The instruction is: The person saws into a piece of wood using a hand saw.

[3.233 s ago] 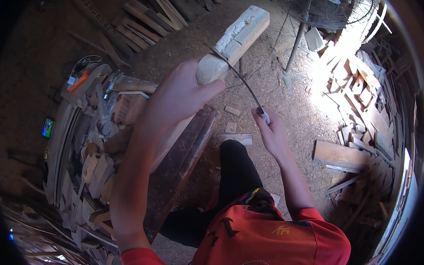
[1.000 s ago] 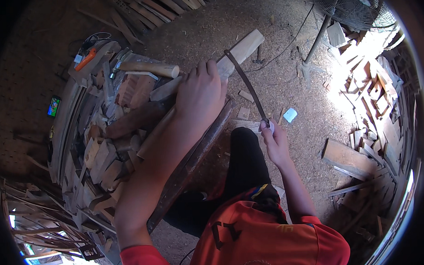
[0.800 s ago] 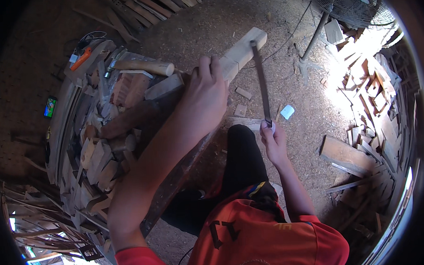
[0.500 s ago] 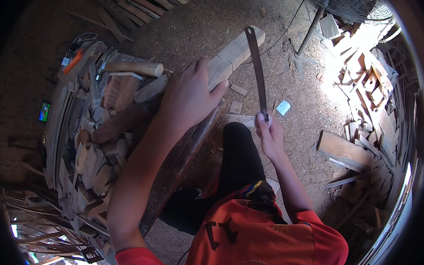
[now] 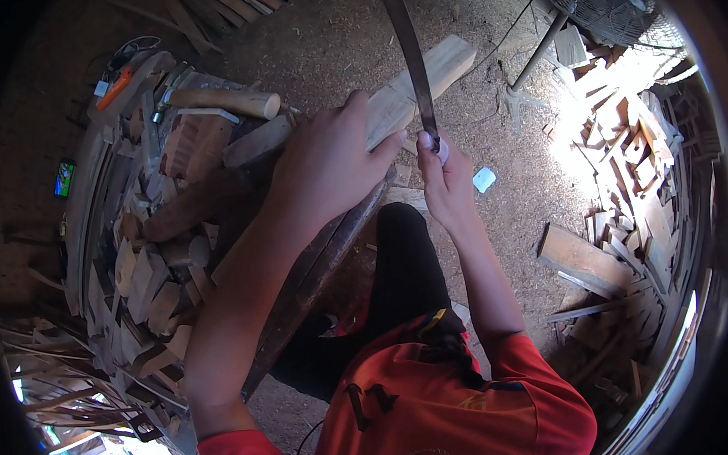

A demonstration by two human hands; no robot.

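While left hand (image 5: 330, 164) grips wood (image 5: 393, 106), right (image 5: 449, 176), seemingly, blade (image 5: 414, 61)

Beyond the right hand (image 5: 446, 172), the top edge cuts off the tip of the long, dark, flat metal blade (image 5: 412, 57). The left hand (image 5: 330, 160) covers part of the pale, rectangular wooden block (image 5: 393, 108). Well right of the right hand, the round, dark, wire-caged fan (image 5: 625, 18) is cropped too.

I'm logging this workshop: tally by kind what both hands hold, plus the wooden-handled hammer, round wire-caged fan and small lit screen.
Long dark metal strip in the right hand: 1
Pale squared wooden block in the left hand: 1
Hammer: 1
Fan: 1
Screen: 1
Total: 5
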